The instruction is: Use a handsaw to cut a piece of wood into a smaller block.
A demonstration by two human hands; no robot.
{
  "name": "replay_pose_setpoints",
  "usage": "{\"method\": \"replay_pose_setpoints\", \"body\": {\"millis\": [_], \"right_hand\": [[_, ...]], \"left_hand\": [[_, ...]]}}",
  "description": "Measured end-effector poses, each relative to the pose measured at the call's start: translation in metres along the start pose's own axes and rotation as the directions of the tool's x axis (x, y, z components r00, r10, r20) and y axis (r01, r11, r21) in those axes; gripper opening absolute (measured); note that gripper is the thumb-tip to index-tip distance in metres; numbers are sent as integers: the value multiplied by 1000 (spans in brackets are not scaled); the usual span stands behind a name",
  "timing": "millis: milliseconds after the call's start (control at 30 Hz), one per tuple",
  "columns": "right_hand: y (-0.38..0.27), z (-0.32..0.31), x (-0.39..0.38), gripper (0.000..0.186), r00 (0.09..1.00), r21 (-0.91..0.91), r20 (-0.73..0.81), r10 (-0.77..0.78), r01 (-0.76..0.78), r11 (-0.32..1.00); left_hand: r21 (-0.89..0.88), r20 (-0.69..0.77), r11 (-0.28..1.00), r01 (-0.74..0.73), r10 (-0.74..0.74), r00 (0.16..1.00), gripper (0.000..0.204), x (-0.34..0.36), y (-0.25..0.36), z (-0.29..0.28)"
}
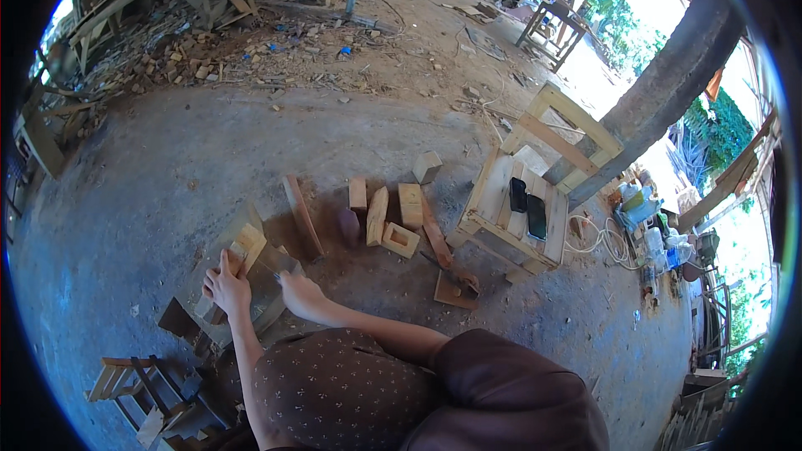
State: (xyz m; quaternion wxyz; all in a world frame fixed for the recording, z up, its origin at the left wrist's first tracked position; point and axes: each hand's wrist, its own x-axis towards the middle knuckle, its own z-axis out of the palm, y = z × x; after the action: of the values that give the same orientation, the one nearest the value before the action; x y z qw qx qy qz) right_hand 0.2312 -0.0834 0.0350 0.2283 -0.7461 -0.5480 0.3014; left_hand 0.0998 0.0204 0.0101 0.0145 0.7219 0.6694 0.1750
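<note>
My left hand (224, 291) presses its fingers on a pale wooden block (250, 244), which lies on a low greyish work surface (215, 257). Close by on its right, my right hand (304, 296) is closed in a fist. Something thin seems to stick out of that fist toward the block, too small and blurred to name. A reddish wooden board (302, 217) stands on the floor just beyond the right hand. Past it lie several wood pieces, among them a pointed block (377, 215) and a block with a rectangular hole (401, 239).
To the right stands a small wooden chair (483, 200) with two dark phones (536, 215) on its seat. A square board (454, 292) with a dark tool lies before it. A thick post (668, 75) rises behind. Wood scraps (188, 63) litter the far ground.
</note>
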Motion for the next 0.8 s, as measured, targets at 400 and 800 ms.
{"method": "replay_pose_setpoints", "body": {"millis": [400, 800], "right_hand": [[21, 6, -30, 21, 997, 24, 77, 4, -6, 1000], [-24, 0, 31, 24, 999, -125, -24, -44, 41, 991]], "left_hand": [[-19, -5, 996, 86, -86, 996, 56, -9, -4, 0], [-133, -32, 990, 53, -58, 998, 54, 1, 4, -6]]}}
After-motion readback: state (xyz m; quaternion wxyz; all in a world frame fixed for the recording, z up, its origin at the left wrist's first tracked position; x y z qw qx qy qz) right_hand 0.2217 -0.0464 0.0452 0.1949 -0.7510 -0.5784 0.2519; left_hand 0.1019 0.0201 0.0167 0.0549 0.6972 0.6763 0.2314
